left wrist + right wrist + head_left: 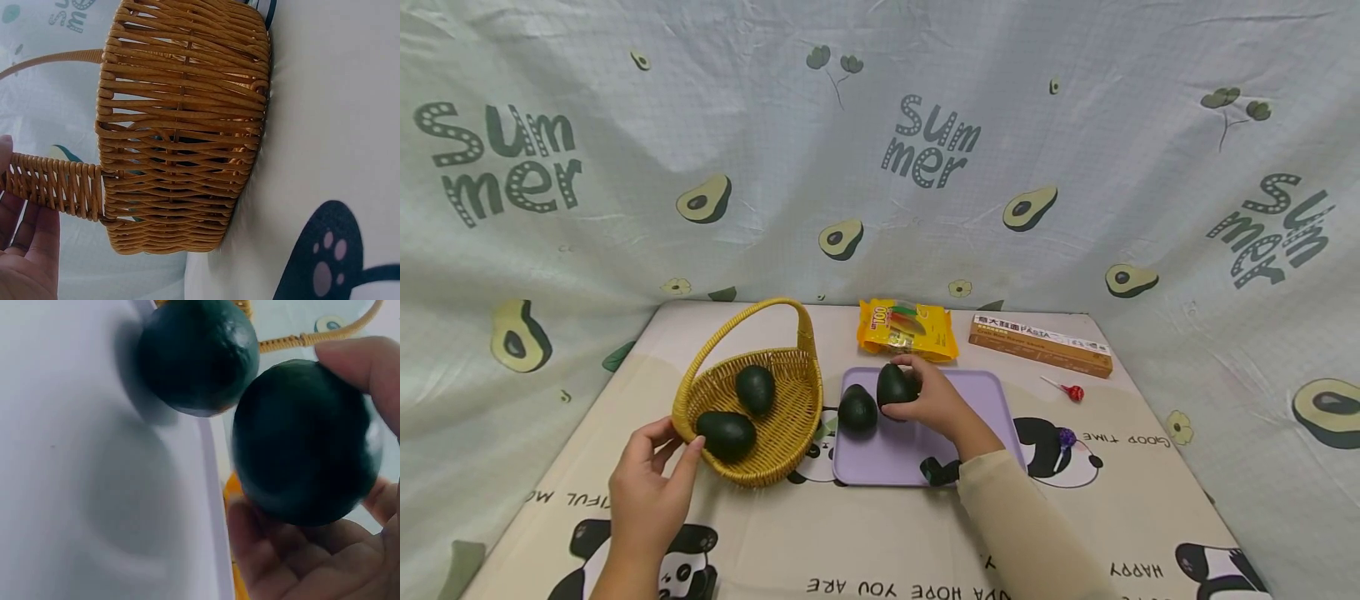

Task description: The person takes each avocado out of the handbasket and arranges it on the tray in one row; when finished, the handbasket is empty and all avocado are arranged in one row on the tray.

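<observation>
A yellow wicker basket (786, 442) stands at the left with two dark green avocados inside, one avocado (756, 390) towards the back and another avocado (727, 436) near the front-left rim. My left hand (651, 479) pinches the foot of the basket's arched handle (56, 184) between thumb and fingers. My right hand (934, 404) grips an avocado (306, 444) above the lilac tray (977, 404); its shadow falls on the tray in the right wrist view. Beside it, a further avocado (857, 409) rests on the tray's left part.
Behind the tray lies a yellow packet (907, 329), and to its right a brown pasta box (1039, 344). A red lollipop (1073, 392) and a purple lollipop (1066, 439) lie right of the tray. A small dark object (934, 472) shows by the right sleeve, partly hidden.
</observation>
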Tool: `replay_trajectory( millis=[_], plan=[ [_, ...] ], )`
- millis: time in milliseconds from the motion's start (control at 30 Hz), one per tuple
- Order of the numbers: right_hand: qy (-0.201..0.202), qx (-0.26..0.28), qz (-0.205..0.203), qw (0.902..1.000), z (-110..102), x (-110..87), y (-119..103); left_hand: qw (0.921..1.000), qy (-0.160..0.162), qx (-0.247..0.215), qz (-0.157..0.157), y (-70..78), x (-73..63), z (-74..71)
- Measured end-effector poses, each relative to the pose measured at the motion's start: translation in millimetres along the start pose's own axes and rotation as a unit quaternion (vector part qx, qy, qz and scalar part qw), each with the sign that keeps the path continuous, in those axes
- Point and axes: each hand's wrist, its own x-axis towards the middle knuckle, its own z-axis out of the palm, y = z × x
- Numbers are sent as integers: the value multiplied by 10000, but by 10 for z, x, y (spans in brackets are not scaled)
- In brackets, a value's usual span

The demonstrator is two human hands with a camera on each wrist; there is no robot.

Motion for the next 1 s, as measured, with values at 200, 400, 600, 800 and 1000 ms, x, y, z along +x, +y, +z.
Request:
replay_trajectory(
  millis=[200, 400, 600, 800, 1000],
  plan=[
    [5, -15, 131, 9999, 32, -4, 75, 10000, 1, 72, -17, 9, -5, 1],
    [26, -118, 190, 9997, 43, 11, 133, 10000, 3, 75, -15, 18, -3, 0],
    [-1, -417, 59, 9991, 58, -8, 148, 9999, -13, 66, -124, 17, -5, 6],
    [-2, -504, 89, 9987, 91, -34, 163, 9998, -30, 78, -167, 31, 2, 5],
    [62, -557, 147, 9983, 103, -19, 205, 9999, -39, 78, -88, 16, 8, 13]
  ],
)
